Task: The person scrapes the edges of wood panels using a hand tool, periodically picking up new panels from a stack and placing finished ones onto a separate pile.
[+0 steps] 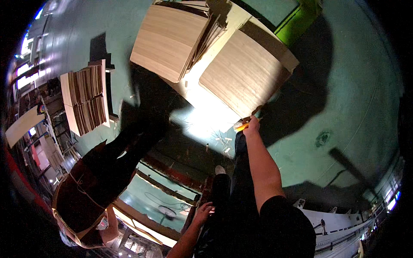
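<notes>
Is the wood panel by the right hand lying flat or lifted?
Lifted at one end: the right hand grips the wood panel by its near corner, with dark shadow showing beneath its right edge.

Our right hand [251,124] at frame centre, arm stretched upward, fingers closed in grip. Our left hand [203,212] low centre, fingers loosely curled.

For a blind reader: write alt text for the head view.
The person's right hand, holding a yellow tool, touches the corner of a pale wooden panel over a green floor. Their left hand hangs low, open. Another person bends at left.
</notes>
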`<state>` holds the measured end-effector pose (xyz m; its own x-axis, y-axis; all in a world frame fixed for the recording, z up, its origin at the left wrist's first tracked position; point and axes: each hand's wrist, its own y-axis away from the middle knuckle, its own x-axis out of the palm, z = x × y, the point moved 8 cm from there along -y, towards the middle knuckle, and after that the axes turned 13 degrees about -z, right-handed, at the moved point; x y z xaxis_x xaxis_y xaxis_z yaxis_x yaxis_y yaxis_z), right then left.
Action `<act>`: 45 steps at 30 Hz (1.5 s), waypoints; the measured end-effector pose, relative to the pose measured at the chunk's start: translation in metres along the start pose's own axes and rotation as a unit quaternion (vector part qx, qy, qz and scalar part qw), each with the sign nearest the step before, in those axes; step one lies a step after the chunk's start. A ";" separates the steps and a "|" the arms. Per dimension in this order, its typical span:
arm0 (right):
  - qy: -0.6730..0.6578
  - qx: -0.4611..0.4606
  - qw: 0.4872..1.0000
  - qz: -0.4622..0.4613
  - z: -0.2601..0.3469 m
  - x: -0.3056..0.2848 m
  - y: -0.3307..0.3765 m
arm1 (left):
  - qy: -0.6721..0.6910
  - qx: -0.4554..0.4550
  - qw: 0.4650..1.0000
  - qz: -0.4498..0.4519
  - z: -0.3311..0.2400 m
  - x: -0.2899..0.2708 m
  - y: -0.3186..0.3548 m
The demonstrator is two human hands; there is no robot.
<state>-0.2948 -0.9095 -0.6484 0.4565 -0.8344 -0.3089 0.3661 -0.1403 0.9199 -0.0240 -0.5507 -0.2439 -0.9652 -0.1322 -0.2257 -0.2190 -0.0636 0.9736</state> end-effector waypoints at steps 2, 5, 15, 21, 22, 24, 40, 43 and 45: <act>0.022 0.014 1.000 0.000 -0.016 0.009 0.038 | 0.019 -0.007 1.000 -0.020 0.014 -0.011 0.004; 0.068 -0.005 0.998 -0.006 -0.012 0.009 0.073 | 0.032 -0.011 0.999 -0.024 0.013 -0.012 0.014; 0.145 -0.241 0.937 0.208 0.077 0.023 0.208 | 0.028 0.052 0.998 0.000 0.005 0.005 0.017; 0.115 -0.317 0.912 0.232 0.170 0.038 0.335 | 0.119 0.102 0.987 0.028 0.000 0.003 0.021; 0.105 -0.313 0.914 0.237 0.186 0.038 0.348 | 0.092 0.139 0.986 0.019 -0.009 0.000 0.022; 0.114 -0.304 0.917 0.230 0.213 0.029 0.378 | 0.041 0.218 0.975 0.007 -0.035 0.004 0.034; 0.138 -0.498 0.756 0.403 0.189 -0.436 0.707 | 0.591 0.308 0.627 0.404 -0.165 0.114 0.339; 0.127 -0.484 0.706 0.501 0.159 -0.465 0.655 | 0.612 0.294 0.634 0.370 -0.103 0.073 0.355; 0.165 -0.468 0.630 0.597 0.132 -0.476 0.654 | 0.618 0.356 0.661 0.234 -0.048 0.014 0.362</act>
<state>-0.3800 -0.6747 0.1326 0.9472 0.1306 0.2929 -0.1507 0.9875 0.0470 -0.1103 -0.6233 0.1038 -0.1935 -0.7075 0.6797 -0.3733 0.6938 0.6159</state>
